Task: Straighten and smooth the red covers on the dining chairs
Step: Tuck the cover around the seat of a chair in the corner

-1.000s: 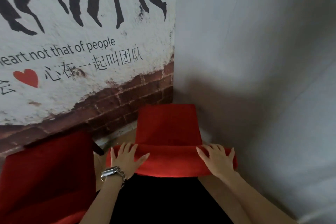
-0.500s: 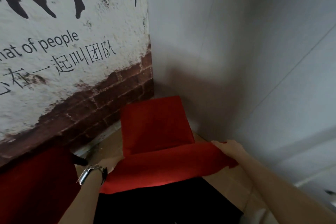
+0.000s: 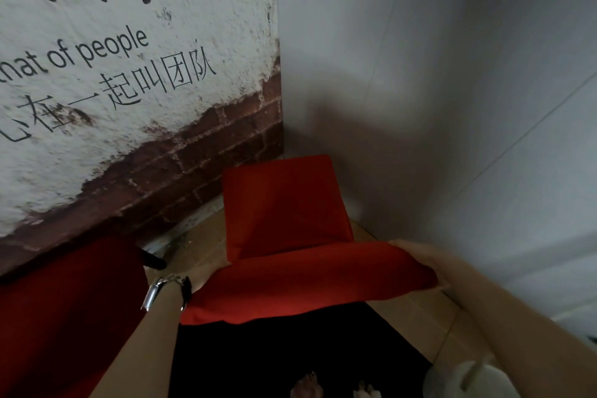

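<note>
Left hand [image 3: 201, 273] goes out of sight behind the near-left end of the red cover [image 3: 307, 281]; only a strip of skin past the wrist shows, so how far it is open, and whether it has hold of the cloth, cannot be told.

At the far left stands a neighbouring chair [image 3: 64, 317] draped in dark red cloth that lies in shadow, with a black rounded stub [image 3: 155, 261] poking out beside it. Above it, the painted wall [image 3: 129, 90] is rough, flaking white plaster with black lettering and brush-stroke characters, and it gives way along a ragged edge to bare reddish-brown brick [image 3: 210, 158]. A wristwatch [image 3: 161, 289] with a shiny metal clasp and a dark band sits on the left wrist, just beside the cover's edge. Pale tan floor tiles [image 3: 200, 242] show between the two chairs.

In the middle, in the corner where the two walls meet, the cover spans one chair. Its far part is a flat, matte, trapezoid seat panel with faint diagonal creases. Its near part is a broad, padded-looking band across the backrest top, tilted so that its right end sits higher, with a soft fold where band and seat meet. The cloth is plain, bright red where light reaches it.

At the band's right end, the right hand [image 3: 420, 257] wraps the corner, its upper edge along the top and fingertips [image 3: 446, 287] peeking out beneath, holding the cloth. Further right rises a smooth grey wall [image 3: 468, 107] crossed by thin seams. A blurred, pale round thing [image 3: 465, 378] sits at the bottom right.
</note>
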`<state>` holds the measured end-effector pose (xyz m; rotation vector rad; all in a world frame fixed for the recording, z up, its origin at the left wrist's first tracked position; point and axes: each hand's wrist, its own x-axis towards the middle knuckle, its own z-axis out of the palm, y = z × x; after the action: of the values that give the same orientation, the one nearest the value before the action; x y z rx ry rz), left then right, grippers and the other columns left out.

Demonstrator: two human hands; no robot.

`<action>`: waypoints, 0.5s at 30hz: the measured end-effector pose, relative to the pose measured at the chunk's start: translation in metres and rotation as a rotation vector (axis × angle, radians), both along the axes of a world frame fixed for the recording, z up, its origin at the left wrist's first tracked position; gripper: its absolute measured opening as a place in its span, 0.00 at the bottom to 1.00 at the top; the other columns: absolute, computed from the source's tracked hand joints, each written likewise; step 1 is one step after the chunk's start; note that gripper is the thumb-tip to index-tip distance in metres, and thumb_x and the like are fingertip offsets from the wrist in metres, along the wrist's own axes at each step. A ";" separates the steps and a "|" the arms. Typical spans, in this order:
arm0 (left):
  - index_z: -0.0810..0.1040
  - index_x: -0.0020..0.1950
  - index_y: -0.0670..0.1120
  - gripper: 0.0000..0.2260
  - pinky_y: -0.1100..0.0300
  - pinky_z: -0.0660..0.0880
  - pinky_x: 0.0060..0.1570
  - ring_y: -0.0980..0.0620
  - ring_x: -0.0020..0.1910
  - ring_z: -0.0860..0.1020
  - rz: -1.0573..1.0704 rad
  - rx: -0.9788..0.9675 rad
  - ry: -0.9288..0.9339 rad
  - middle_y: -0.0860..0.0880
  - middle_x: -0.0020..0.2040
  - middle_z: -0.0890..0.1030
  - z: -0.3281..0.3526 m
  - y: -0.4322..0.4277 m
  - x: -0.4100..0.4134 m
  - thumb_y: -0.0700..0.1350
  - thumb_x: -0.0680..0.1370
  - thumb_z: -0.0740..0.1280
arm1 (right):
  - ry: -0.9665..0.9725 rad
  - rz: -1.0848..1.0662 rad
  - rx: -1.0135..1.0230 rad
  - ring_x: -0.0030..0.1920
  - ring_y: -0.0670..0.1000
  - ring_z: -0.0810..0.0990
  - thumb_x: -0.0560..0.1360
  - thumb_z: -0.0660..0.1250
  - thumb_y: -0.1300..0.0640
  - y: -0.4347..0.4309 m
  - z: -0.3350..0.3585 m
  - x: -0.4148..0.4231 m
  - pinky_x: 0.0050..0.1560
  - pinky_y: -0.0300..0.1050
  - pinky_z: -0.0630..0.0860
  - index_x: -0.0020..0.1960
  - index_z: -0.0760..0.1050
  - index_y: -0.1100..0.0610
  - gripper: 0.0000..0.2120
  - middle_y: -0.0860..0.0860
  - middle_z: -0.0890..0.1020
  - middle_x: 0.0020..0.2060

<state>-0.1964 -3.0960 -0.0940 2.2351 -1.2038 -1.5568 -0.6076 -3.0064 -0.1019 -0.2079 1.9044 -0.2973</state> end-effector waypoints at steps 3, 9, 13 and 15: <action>0.71 0.45 0.55 0.17 0.49 0.70 0.56 0.49 0.48 0.74 0.045 -0.160 -0.021 0.47 0.51 0.73 0.007 0.017 -0.006 0.48 0.67 0.78 | -0.083 -0.038 0.015 0.53 0.61 0.80 0.73 0.68 0.39 0.014 -0.002 -0.003 0.42 0.51 0.79 0.66 0.72 0.62 0.32 0.62 0.79 0.58; 0.67 0.71 0.37 0.21 0.55 0.65 0.61 0.43 0.60 0.73 -0.006 0.194 0.102 0.40 0.67 0.71 0.008 0.041 -0.016 0.44 0.81 0.61 | -0.251 -0.064 0.000 0.50 0.62 0.82 0.69 0.72 0.41 0.045 -0.018 -0.017 0.40 0.50 0.81 0.60 0.76 0.64 0.31 0.63 0.83 0.50; 0.68 0.70 0.38 0.21 0.59 0.65 0.48 0.49 0.47 0.75 -0.022 0.260 0.096 0.47 0.51 0.77 0.001 0.065 -0.019 0.47 0.80 0.61 | -0.303 -0.101 -0.093 0.54 0.63 0.81 0.73 0.69 0.44 0.058 -0.030 -0.021 0.54 0.55 0.79 0.62 0.76 0.63 0.26 0.63 0.82 0.54; 0.69 0.70 0.39 0.22 0.59 0.64 0.57 0.43 0.65 0.71 -0.008 0.220 0.023 0.42 0.66 0.73 -0.003 0.077 -0.018 0.49 0.79 0.64 | -0.292 -0.145 -0.177 0.57 0.62 0.79 0.76 0.66 0.48 0.059 -0.034 -0.025 0.60 0.55 0.75 0.64 0.75 0.63 0.23 0.63 0.80 0.57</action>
<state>-0.2144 -3.0188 -0.0972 2.3382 -1.0840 -1.7920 -0.6323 -2.9474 -0.1361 -0.1362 1.6070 -0.5649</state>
